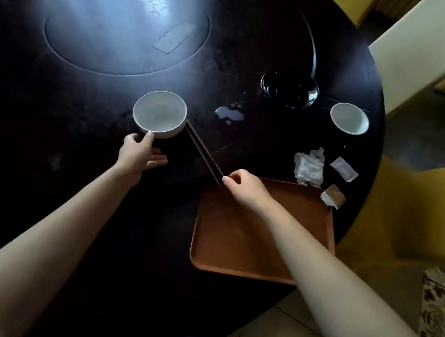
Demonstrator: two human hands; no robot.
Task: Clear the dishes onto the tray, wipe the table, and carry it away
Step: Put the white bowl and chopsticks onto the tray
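Note:
A white bowl (pixel 159 113) stands on the dark round table (pixel 74 178). My left hand (pixel 139 154) touches its near rim with the thumb, fingers spread under it. Dark chopsticks (pixel 203 153) lie from the bowl's right side toward the brown tray (pixel 234 248). My right hand (pixel 244 186) pinches their near end at the tray's far left corner. A smaller white cup (pixel 349 118) sits at the far right, next to a black glossy bowl (pixel 289 88). A white spill (pixel 229 113) lies mid-table.
A crumpled plastic wrapper (pixel 309 166) and two small packets (pixel 344 168) (pixel 333 196) lie just beyond the tray. A glass turntable (pixel 121 24) fills the table's middle. Yellow chairs (pixel 420 215) stand at the right, close to the table edge.

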